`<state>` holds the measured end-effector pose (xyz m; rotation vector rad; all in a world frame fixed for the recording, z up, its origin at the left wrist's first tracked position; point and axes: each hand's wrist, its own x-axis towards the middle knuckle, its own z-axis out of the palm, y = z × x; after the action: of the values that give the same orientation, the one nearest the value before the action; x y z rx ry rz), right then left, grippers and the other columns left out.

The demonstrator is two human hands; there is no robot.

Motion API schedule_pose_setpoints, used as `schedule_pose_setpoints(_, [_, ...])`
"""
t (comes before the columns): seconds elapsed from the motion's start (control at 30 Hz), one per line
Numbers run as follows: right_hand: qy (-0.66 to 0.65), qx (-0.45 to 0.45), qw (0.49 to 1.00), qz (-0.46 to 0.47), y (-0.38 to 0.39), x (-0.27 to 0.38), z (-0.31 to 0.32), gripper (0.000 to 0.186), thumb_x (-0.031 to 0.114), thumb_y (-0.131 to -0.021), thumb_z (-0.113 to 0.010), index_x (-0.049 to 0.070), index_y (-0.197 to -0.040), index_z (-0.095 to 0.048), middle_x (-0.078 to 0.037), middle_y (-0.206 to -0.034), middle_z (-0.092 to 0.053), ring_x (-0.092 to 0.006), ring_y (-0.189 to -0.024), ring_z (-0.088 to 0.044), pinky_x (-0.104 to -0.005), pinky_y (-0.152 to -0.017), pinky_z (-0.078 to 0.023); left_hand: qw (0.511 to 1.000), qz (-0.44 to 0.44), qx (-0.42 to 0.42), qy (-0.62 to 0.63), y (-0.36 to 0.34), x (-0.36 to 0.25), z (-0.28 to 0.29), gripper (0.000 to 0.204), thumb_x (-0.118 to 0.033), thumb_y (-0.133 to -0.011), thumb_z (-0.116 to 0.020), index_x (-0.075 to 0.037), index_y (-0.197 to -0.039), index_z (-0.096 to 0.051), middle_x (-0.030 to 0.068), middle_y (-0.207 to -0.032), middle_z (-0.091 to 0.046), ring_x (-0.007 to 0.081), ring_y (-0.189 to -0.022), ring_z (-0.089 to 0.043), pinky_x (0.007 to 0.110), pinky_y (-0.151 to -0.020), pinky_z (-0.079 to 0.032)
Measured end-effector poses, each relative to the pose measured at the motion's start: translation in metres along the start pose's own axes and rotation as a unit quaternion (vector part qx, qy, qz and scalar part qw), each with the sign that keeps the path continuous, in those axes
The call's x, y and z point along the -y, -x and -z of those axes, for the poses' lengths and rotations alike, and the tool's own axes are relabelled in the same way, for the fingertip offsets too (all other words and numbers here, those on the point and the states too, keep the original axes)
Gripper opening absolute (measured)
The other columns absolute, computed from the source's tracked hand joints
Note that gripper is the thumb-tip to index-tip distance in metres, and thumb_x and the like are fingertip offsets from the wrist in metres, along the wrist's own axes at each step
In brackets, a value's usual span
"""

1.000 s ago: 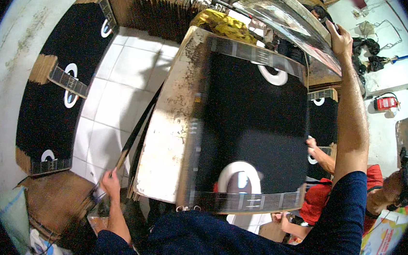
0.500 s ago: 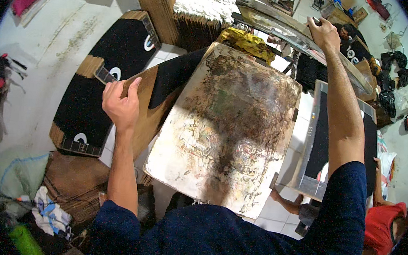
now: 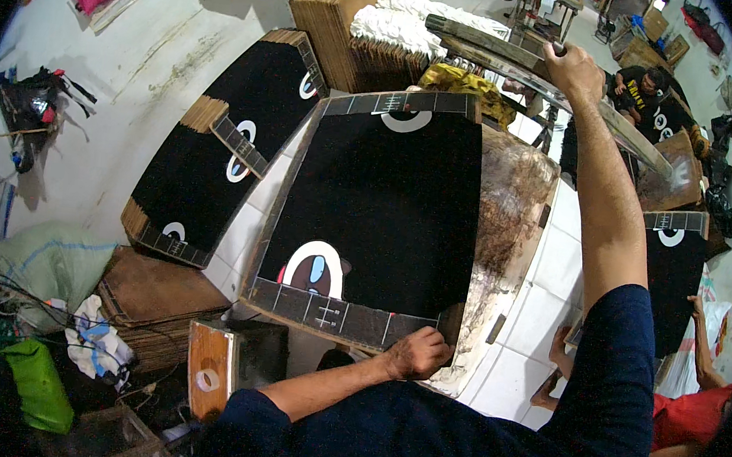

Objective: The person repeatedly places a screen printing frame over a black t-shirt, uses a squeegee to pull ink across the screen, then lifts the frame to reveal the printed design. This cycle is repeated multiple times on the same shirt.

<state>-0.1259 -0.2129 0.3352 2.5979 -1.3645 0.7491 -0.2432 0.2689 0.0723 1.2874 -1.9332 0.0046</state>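
My right hand is raised at the far right, closed around a handle on the long, worn lid of a press, which is held up. A board covered in black cloth lies over much of a stained, whitish flat bed. White eye-shaped prints sit near its far and near edges, and dark marked strips border it. At the board's near right corner, my left hand is closed on the edge, fingers curled.
More black-clad boards lie stacked at left. Beyond stand cardboard stacks with white cloth and a yellow wrapping. At right, a person in red handles another black board. Another person sits farther back.
My left hand has swung from the left to the near edge, bringing the black-clad board over the stained bed. My right hand still holds the lid up.
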Motion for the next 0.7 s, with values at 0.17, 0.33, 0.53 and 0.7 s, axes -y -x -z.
schedule_pose_setpoints(0.17, [-0.014, 0.004, 1.000, -0.016, -0.004, 0.001, 0.001, 0.066, 0.067, -0.093, -0.052, 0.011, -0.123, -0.072, -0.020, -0.121, -0.072, -0.0370, -0.115, -0.068, -0.0503, -0.099, -0.053, 0.985, 0.127, 0.031, 0.117, 0.024, 0.028, 0.002, 0.062, -0.039, -0.075, -0.084, -0.001, -0.121, -0.068, 0.0137, -0.110, -0.064, 0.0337, -0.106, -0.060, 0.052, -0.099, -0.044])
schedule_pose_setpoints(0.33, [0.006, 0.011, 0.999, -0.034, -0.013, 0.000, -0.001, 0.068, 0.068, -0.092, -0.053, 0.014, -0.127, -0.072, -0.019, -0.125, -0.071, -0.0373, -0.118, -0.068, -0.0488, -0.101, -0.052, 0.805, 0.534, -0.214, -0.147, 0.152, 0.171, 0.105, 0.065, -0.045, -0.082, -0.080, 0.000, -0.126, -0.061, 0.0211, -0.121, -0.061, 0.0409, -0.116, -0.058, 0.054, -0.103, -0.043])
schedule_pose_setpoints(0.53, [0.027, -0.011, 0.999, -0.030, -0.026, -0.011, -0.008, 0.070, 0.070, -0.092, -0.052, 0.015, -0.133, -0.070, -0.018, -0.127, -0.071, -0.0364, -0.118, -0.068, -0.0490, -0.103, -0.052, 0.573, 0.808, -0.110, -0.080, 0.339, 0.267, 0.221, 0.065, -0.052, -0.106, -0.048, 0.009, -0.104, -0.070, 0.0304, -0.102, -0.071, 0.0476, -0.103, -0.067, 0.052, -0.090, -0.050])
schedule_pose_setpoints(0.7, [0.027, -0.023, 0.999, -0.027, -0.034, -0.016, -0.013, 0.067, 0.070, -0.091, -0.054, 0.018, -0.131, -0.071, -0.020, -0.127, -0.070, -0.0410, -0.118, -0.067, -0.0503, -0.101, -0.053, 0.563, 0.797, -0.217, -0.015, 0.334, 0.250, 0.235, 0.058, -0.043, -0.110, -0.047, 0.009, -0.098, -0.069, 0.0170, -0.088, -0.071, 0.0254, -0.080, -0.063, 0.044, -0.075, -0.049])
